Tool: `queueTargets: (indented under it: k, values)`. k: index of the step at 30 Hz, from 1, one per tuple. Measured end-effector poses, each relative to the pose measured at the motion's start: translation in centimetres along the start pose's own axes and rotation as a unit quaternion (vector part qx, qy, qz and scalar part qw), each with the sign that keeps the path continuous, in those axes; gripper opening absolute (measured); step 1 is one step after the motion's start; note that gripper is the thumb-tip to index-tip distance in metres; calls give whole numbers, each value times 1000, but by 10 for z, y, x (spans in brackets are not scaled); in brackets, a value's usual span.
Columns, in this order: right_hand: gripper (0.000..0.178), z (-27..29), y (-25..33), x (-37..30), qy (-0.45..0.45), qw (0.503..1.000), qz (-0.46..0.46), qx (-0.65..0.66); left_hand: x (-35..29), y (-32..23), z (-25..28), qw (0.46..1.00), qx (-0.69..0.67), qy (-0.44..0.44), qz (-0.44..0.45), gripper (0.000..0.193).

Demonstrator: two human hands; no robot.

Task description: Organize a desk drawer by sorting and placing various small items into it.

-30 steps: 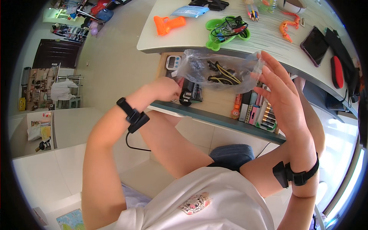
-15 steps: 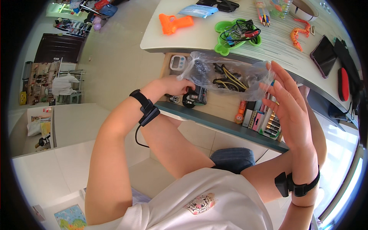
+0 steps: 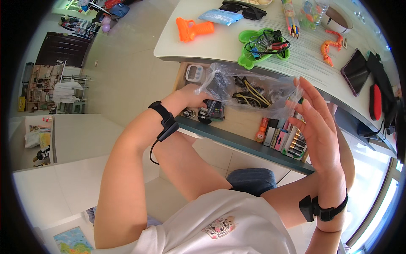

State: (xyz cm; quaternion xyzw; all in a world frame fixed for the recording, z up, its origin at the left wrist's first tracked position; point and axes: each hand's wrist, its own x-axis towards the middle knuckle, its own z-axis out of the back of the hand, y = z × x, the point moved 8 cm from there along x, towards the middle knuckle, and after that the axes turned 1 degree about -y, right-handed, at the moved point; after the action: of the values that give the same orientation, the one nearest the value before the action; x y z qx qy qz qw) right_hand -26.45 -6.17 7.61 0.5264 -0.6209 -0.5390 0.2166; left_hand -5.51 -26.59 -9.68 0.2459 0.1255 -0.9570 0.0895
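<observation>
A clear plastic bag (image 3: 275,95) lies across the open drawer, with black and yellow cables (image 3: 252,92) showing through it. At its left end my left hand (image 3: 195,96) reaches down beside a black boxy device (image 3: 215,111). The thumb side is near or touching that device; the bag's edge meets the hand, and most fingers are hidden. My right hand (image 3: 317,122) is raised at the bag's other end, its fingers stretched out and resting against the plastic. A white timer-like device (image 3: 194,73) sits in the drawer's back left corner.
Inside the drawer's front right (image 3: 241,136) are batteries (image 3: 298,144), small boxes (image 3: 270,132) and an orange figure (image 3: 261,129). On the desk above are an orange toy gun (image 3: 193,29), a green tray (image 3: 246,62) of cables, sunglasses (image 3: 245,10) and a phone (image 3: 356,72).
The whole view has shifted slightly. My right hand and the bag's right end have come a little nearer to me. My left fingers have sunk slightly beside the black device.
</observation>
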Motion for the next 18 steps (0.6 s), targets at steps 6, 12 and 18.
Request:
queueTargets:
  k: [6,12,18]
  values:
    - [53,-7,-2,0,10,1000,4,-5,10,-51,12,997,-27,67,13,45]
    - [53,-7,-4,-1,19,1000,2,16,7,-23,-12,972,124,194,48,40]
    - [53,-1,-2,0,31,999,-3,33,8,-14,7,996,20,88,19,45]
